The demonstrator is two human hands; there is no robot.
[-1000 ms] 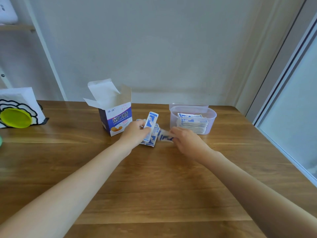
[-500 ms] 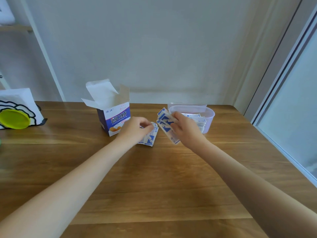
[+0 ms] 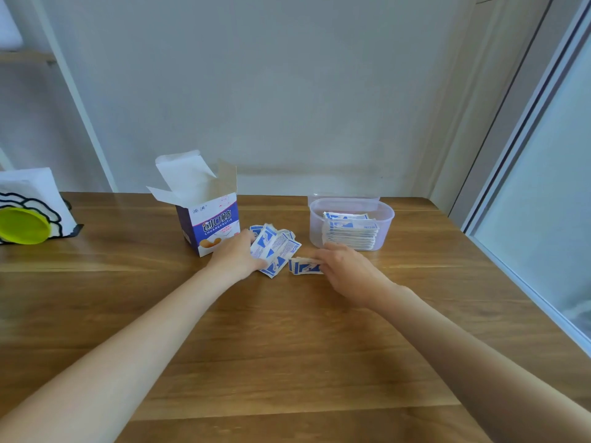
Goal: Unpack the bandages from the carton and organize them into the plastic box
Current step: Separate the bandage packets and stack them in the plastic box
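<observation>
Left hand (image 3: 235,255): our fingers press the loose bandage pile (image 3: 275,247) mid-bench.
Right hand (image 3: 347,270): our grip pinches a few bandages (image 3: 303,266).

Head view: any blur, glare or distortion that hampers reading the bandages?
Head view: wide-angle bending of the window frame; soft daylight, no harsh glare on the table; loose bandages slightly soft; carton print legible.
</observation>
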